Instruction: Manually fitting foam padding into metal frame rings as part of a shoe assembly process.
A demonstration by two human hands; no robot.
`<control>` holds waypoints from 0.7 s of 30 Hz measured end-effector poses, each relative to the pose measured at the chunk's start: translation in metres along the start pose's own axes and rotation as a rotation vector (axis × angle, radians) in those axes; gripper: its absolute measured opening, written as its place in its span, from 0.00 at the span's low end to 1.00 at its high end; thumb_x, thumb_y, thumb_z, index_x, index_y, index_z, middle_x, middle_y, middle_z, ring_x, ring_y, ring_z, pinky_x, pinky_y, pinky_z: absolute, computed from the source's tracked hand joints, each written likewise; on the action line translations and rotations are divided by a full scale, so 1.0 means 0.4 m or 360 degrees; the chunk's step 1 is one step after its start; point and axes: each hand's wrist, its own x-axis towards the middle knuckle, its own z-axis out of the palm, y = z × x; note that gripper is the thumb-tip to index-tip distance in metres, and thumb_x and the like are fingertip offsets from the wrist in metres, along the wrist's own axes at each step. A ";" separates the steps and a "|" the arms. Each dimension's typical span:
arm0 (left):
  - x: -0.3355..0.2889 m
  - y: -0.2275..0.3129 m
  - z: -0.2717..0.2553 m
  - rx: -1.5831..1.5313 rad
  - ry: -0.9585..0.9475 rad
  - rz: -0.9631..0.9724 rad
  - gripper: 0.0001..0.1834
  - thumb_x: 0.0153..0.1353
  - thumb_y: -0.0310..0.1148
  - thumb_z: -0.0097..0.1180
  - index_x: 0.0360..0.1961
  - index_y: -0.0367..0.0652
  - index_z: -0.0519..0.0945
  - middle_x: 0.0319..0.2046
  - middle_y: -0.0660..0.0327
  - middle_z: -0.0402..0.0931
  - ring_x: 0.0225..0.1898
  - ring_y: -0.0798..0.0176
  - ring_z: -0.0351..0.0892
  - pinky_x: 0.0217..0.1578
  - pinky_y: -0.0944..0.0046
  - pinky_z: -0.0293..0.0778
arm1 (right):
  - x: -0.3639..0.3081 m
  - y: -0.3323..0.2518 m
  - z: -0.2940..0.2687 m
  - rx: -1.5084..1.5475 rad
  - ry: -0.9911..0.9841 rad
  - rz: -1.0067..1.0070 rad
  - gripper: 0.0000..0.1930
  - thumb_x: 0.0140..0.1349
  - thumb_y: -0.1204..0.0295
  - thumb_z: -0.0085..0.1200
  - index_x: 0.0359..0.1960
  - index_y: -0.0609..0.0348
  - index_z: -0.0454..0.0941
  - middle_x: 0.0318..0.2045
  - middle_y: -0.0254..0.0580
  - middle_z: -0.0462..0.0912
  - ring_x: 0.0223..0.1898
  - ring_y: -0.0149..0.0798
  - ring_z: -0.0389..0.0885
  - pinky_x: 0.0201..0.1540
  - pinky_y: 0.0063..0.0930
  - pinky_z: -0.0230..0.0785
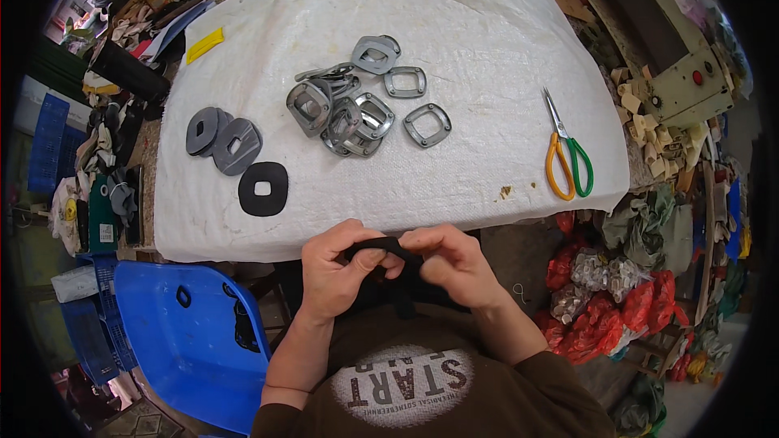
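Observation:
Just off the table's near edge, my left hand [334, 269] and my right hand [456, 264] are both closed on a black soft fabric piece [375, 244]. It bends in an arc between my fingers, and its lower part is lost against my dark shirt. On the table nearest my hands lies a black rounded-square pad [264, 189] with a square hole. Left of it are several grey pads [238, 147] with similar holes. A heap of shiny metal square frames [369, 116] with rounded corners sits at the middle.
White woven sheeting [487, 49] covers the table. Scissors [565, 146] with orange and green handles lie at the right, a yellow strip [204, 46] at far left. A blue tub [187, 357] holding a few black pieces stands lower left; red bags [592, 312] sit lower right.

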 end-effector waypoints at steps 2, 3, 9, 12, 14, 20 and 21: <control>-0.005 0.000 0.007 0.0023 0.0079 -0.0017 0.08 0.56 0.28 0.57 0.30 0.31 0.79 0.23 0.61 0.72 0.24 0.71 0.72 0.24 0.74 0.67 | -0.003 -0.020 0.018 -0.0498 -0.0094 -0.0118 0.08 0.61 0.81 0.46 0.42 0.67 0.66 0.35 0.53 0.76 0.35 0.38 0.78 0.39 0.30 0.73; -0.007 0.000 0.013 0.0041 0.0150 -0.0035 0.08 0.56 0.27 0.57 0.30 0.31 0.79 0.24 0.61 0.72 0.24 0.71 0.72 0.25 0.74 0.67 | -0.004 -0.016 0.021 -0.0500 -0.0093 -0.0119 0.08 0.61 0.81 0.46 0.42 0.67 0.66 0.35 0.53 0.76 0.35 0.38 0.78 0.39 0.30 0.73; 0.009 0.006 0.081 -0.0371 0.0565 -0.0036 0.10 0.56 0.27 0.57 0.37 0.32 0.75 0.26 0.62 0.73 0.28 0.72 0.72 0.30 0.75 0.68 | -0.005 0.007 0.045 -0.0305 0.0402 -0.0154 0.07 0.61 0.80 0.47 0.41 0.68 0.67 0.31 0.47 0.80 0.32 0.33 0.79 0.36 0.24 0.73; -0.021 -0.018 0.070 -0.0379 0.0488 -0.0104 0.07 0.57 0.27 0.56 0.34 0.34 0.74 0.26 0.64 0.73 0.29 0.74 0.71 0.30 0.76 0.67 | 0.001 0.013 0.055 -0.0226 0.0491 -0.0284 0.07 0.62 0.79 0.46 0.41 0.68 0.67 0.32 0.49 0.79 0.32 0.34 0.80 0.37 0.24 0.73; -0.030 -0.040 0.063 -0.0324 0.0539 -0.0099 0.06 0.57 0.27 0.56 0.31 0.34 0.73 0.25 0.64 0.73 0.28 0.75 0.70 0.29 0.76 0.66 | -0.004 0.029 0.055 -0.0116 0.0463 -0.0322 0.09 0.63 0.75 0.46 0.42 0.67 0.67 0.35 0.47 0.78 0.34 0.32 0.78 0.40 0.23 0.70; -0.023 -0.043 0.020 -0.0235 0.0371 -0.0063 0.05 0.57 0.26 0.55 0.28 0.36 0.73 0.23 0.67 0.71 0.25 0.77 0.66 0.27 0.77 0.63 | 0.006 0.006 0.008 -0.0408 0.0211 -0.0314 0.12 0.64 0.70 0.46 0.45 0.63 0.66 0.39 0.39 0.76 0.36 0.29 0.72 0.41 0.20 0.64; -0.022 -0.036 0.023 -0.0237 0.0365 -0.0066 0.05 0.57 0.26 0.55 0.28 0.36 0.73 0.23 0.67 0.71 0.25 0.77 0.66 0.27 0.77 0.63 | 0.005 -0.004 0.006 -0.0094 0.0190 -0.0003 0.12 0.65 0.70 0.46 0.45 0.63 0.66 0.38 0.39 0.76 0.36 0.29 0.73 0.40 0.20 0.65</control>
